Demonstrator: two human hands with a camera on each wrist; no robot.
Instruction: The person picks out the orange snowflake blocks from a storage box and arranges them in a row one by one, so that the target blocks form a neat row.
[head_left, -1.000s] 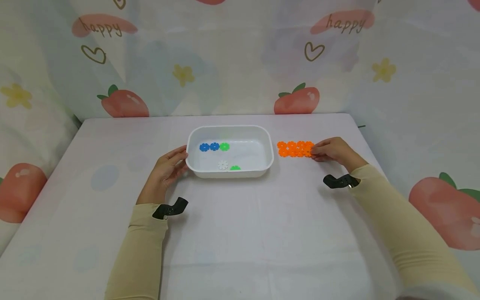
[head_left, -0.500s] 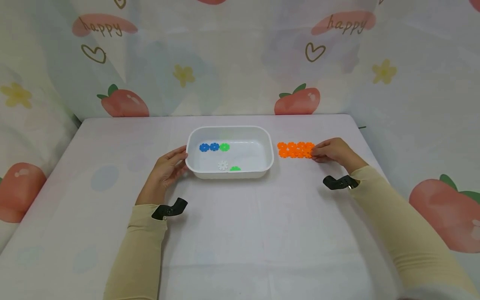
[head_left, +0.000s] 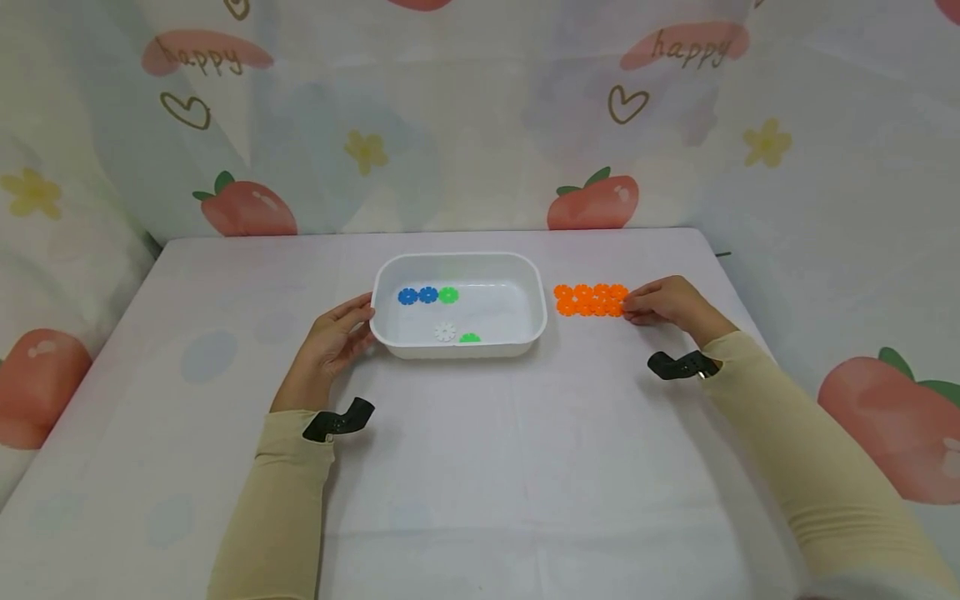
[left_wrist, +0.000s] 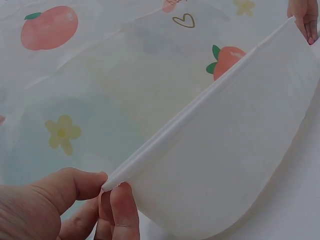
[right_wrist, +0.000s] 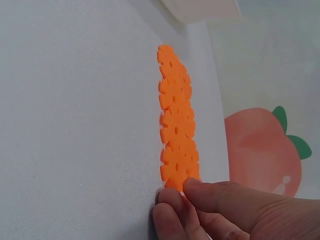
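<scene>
My left hand (head_left: 333,342) pinches the left end of the white plastic tray (head_left: 465,352), and the left wrist view shows its thumb (left_wrist: 82,186) and fingers at the rim. Beside the tray on the right lies a flat panel of joined orange snowflake discs (head_left: 592,300), set in two rows. My right hand (head_left: 671,307) pinches this panel's right end between thumb and fingers, as the right wrist view shows. Inside the tray, two blue discs (head_left: 417,296) and a green disc (head_left: 447,295) form a row. A white disc (head_left: 445,332) and a partly hidden green disc (head_left: 469,338) lie nearer the front wall.
All of this is on a table (head_left: 480,467) with a pale cloth. Behind it hangs a patterned backdrop (head_left: 450,125) that meets the table's back edge. Black straps with camera mounts (head_left: 339,419) sit on both wrists.
</scene>
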